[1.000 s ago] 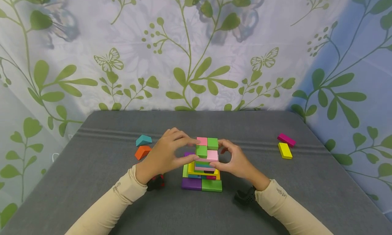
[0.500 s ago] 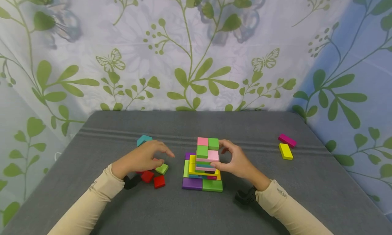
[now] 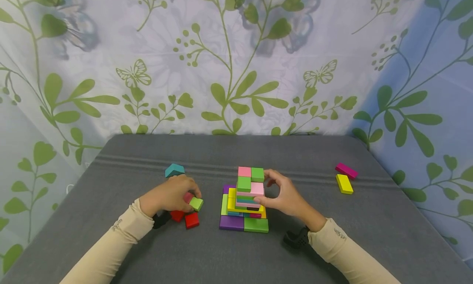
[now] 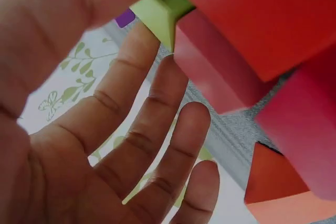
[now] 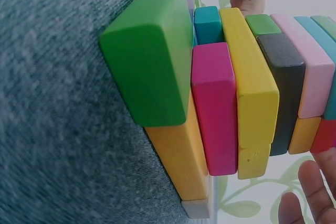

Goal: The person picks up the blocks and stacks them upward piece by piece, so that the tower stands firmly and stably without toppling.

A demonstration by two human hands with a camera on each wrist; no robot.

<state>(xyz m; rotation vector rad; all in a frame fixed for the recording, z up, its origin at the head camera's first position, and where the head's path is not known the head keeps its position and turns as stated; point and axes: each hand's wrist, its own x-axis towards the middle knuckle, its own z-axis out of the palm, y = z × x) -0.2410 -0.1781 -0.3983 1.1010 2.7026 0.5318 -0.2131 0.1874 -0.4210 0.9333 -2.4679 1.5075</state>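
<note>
A tower of colored wooden blocks (image 3: 231,222) stands on the grey table, with pink and green blocks on top. My right hand (image 3: 286,197) holds the tower's upper right side, thumb at the front and fingers farther back. In the right wrist view, the tower shows a green block (image 5: 152,56), a magenta block (image 5: 214,108) and a yellow block (image 5: 254,72). Left of the tower, my left hand (image 3: 171,195) pinches a light green block (image 3: 196,204) between thumb and index finger. A dull pink block (image 4: 215,66) sits right beside it; the other fingers are extended.
Red blocks (image 3: 191,220) lie beside my left hand, near the wrist. Behind that hand is a teal block (image 3: 174,169). In the left wrist view, an orange block (image 4: 273,182) shows too. Far right lie a yellow block (image 3: 344,184) and a magenta block (image 3: 346,170).
My left hand has left the tower's top, moved left to the loose blocks and taken hold of the light green one. The right hand has stayed at the tower.
</note>
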